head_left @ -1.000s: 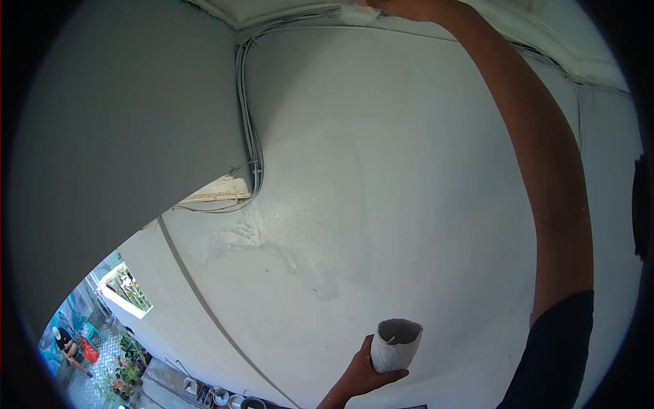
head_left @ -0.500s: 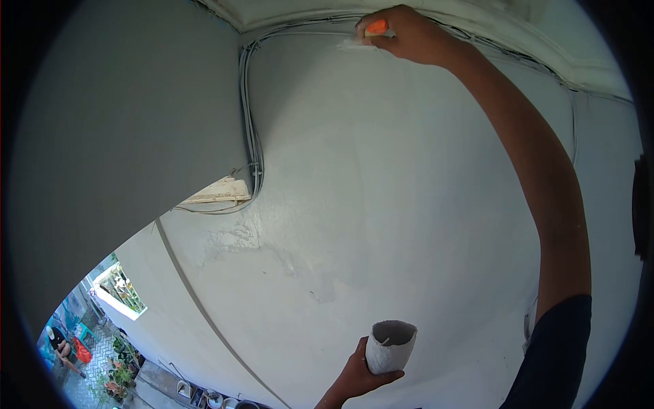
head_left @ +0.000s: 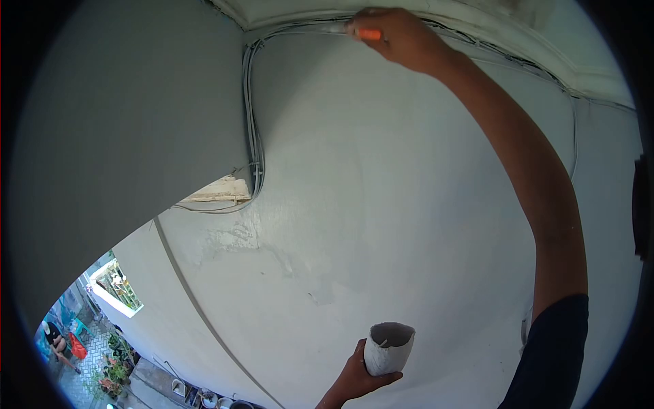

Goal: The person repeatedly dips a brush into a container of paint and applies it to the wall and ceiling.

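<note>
Brush [head_left: 369,34] with an orange handle has swung round in the right hand [head_left: 403,42]: half a second ago its pale end lay flat against the wall [head_left: 409,191] just under the cables [head_left: 249,102], and now it points left along them, high up near the ceiling [head_left: 545,41]. A second ago most of that hand was cut off by the top edge of the view; now it is fully in sight, fingers closed round the handle, though the pale tip is blurred and I cannot tell whether it touches the wall or a cable. Judging by this, the effort is all in the raised hand, which seems to be working along one short stretch beside the cables. Down below, the left hand [head_left: 360,373] has hardly shifted; thumb and fingers wrap the side of a white cup [head_left: 388,360], held upright in front of the wall with its mouth open, something thin standing inside the rim. What else the cup holds is hidden. Rough, patchy marks [head_left: 235,238] show on the wall between the two hands. At lower left, a person [head_left: 56,339] sits near a red bag [head_left: 77,346]. No brand, label or writing can be read anywhere, on cup or brush either.
</note>
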Motion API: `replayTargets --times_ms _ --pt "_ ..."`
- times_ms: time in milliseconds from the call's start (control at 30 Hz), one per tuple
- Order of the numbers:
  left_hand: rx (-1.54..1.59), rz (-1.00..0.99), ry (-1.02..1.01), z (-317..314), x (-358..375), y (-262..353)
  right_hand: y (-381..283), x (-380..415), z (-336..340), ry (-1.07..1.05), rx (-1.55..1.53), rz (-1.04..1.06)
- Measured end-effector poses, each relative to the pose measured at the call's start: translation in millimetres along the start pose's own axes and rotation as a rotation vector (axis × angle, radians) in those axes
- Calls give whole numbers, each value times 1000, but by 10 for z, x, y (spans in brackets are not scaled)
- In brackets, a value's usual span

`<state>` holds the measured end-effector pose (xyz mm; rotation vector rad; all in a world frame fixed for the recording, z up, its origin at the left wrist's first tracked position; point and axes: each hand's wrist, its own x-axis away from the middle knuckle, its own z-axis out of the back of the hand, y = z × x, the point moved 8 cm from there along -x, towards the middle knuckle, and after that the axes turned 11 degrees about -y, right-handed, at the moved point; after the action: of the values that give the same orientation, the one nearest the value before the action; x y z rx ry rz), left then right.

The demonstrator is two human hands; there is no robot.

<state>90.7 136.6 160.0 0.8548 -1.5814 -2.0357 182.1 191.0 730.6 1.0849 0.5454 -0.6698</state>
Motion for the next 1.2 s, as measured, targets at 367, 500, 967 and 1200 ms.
replayTargets --times_ms 367,500,967,1200 --pt "-17 54 -1 19 22 -49 -90 141 -21 -329 -61 -199" --pt "-20 54 -17 24 12 -21 -20 177 -248 -179 0 -50" --pt "-18 12 -3 40 70 94 -60 878 105 -255 -285 -232" --pt "17 8 12 10 63 -51 -598 1511 -897 -350 154 12"
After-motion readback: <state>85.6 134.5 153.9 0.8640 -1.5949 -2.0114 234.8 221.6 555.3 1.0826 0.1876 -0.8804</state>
